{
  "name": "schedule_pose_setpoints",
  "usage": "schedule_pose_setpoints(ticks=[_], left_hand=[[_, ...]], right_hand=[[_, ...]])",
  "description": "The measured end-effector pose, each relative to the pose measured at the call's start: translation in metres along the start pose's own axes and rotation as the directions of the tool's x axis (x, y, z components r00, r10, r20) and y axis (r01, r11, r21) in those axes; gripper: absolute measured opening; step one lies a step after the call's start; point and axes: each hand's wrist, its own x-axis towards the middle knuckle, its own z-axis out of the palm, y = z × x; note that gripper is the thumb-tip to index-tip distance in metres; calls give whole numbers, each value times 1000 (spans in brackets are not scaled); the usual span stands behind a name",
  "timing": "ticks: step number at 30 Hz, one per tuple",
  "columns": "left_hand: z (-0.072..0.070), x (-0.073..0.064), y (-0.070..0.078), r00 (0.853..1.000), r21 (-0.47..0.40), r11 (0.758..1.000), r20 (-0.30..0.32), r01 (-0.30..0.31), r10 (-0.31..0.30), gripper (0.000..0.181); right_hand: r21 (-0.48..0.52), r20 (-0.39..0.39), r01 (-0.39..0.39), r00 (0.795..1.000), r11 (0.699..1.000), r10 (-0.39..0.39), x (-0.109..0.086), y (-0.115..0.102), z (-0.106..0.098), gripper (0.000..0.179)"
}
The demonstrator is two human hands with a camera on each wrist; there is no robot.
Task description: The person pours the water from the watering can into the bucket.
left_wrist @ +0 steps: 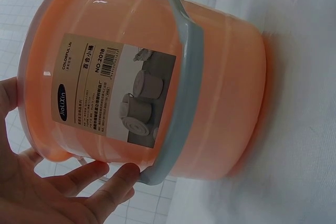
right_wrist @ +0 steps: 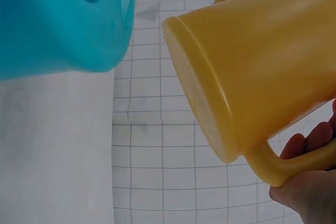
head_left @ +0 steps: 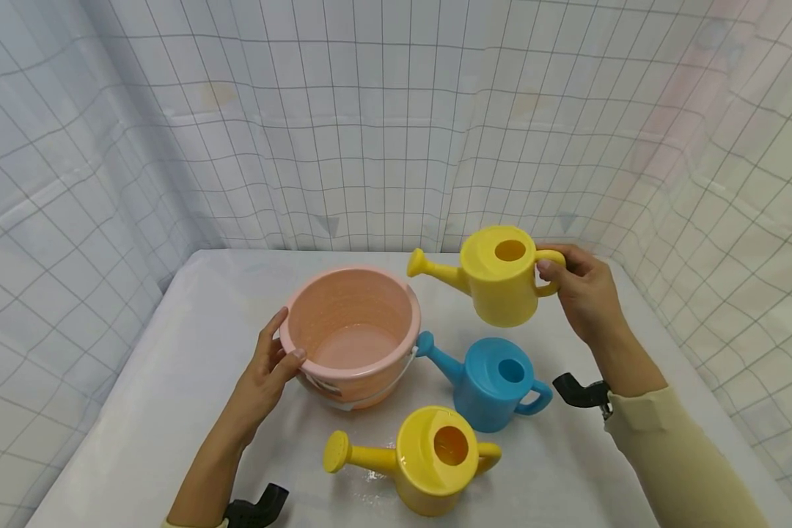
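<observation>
My left hand (head_left: 264, 374) holds the pink plastic bucket (head_left: 350, 385) by its left side, thumb at the rim. In the left wrist view the fingers (left_wrist: 113, 190) touch the bucket's side near its pale handle (left_wrist: 186, 98). Raised off the table, a yellow watering can (head_left: 501, 297) hangs from my right hand (head_left: 587, 293), which grips its loop handle. Its spout points left toward the bucket, roughly level, and no water comes out. Below it stands a blue watering can (head_left: 485, 396), spout tip close to the bucket's right side.
Another yellow watering can (head_left: 429, 469) stands at the front of the white table (head_left: 191, 330), a shiny liquid visible in its opening. Wet spots glisten under its spout. Checked white curtains (head_left: 396, 147) enclose the back and sides. A printed label (left_wrist: 110, 87) is on the bucket.
</observation>
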Motion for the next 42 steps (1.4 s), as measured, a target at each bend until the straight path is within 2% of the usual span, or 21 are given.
schedule_pose_setpoints(ticks=[11,21,34,42], left_hand=[[-1,0,1,1000,-13,1000,7,-2,2,66],[-1,0,1,1000,-28,999,11,-16,16,66],[-1,0,0,1000,-25,1000,8,-5,5,66],[-1,0,0,1000,-33,999,10,-10,10,66]], right_hand=[[-22,-75,-71,995,997,69,-11,21,-6,21],[-4,-184,-160,970,987,157,-17,40,-8,24],[-16,-237,-197,953,980,188,-27,68,-10,27],[-19,-270,-246,934,969,232,-33,82,-10,29]])
